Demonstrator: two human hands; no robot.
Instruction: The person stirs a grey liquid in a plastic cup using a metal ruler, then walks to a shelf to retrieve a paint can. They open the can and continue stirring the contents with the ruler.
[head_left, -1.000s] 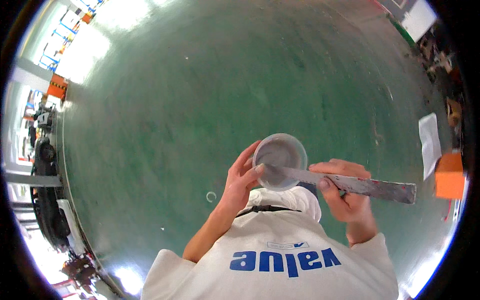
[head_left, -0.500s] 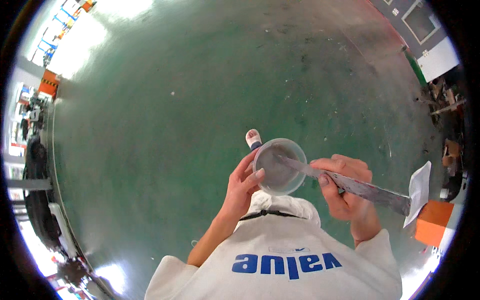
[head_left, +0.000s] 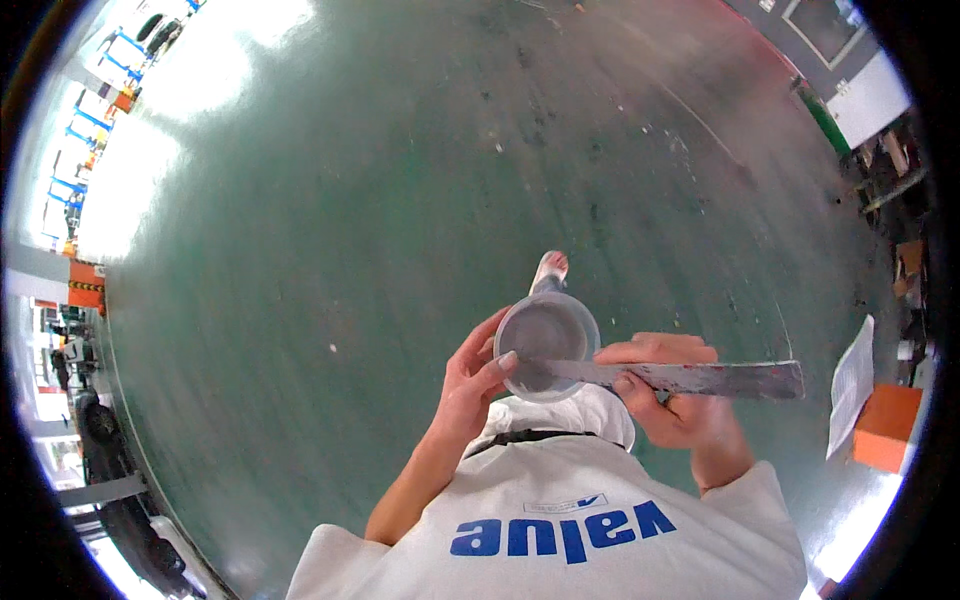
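A round translucent plastic cup [head_left: 548, 322] with greyish contents is held in front of my body. My left hand [head_left: 476, 380] grips it from the left side, thumb at the near rim and fingers behind the wall. My right hand [head_left: 668, 388] is closed around a long flat stirring stick [head_left: 735, 379], stained grey and reddish. The stick lies nearly level, its narrow end down in the cup and its wide end sticking out to the right past my hand. The tip inside the cup is hard to make out.
Green painted floor [head_left: 330, 240] spreads all around, with a worn greyish stretch ahead. At the right are an orange box [head_left: 886, 428], a hanging white sheet [head_left: 852, 385] and clutter along the wall. A dark vehicle [head_left: 130, 500] stands at the left edge. One foot [head_left: 551, 268] shows beyond the cup.
The stick has swung from slanting to nearly level, its tip shifting to the near left of the cup. Cup and hands moved slightly left. The surroundings have shifted as I move over the floor.
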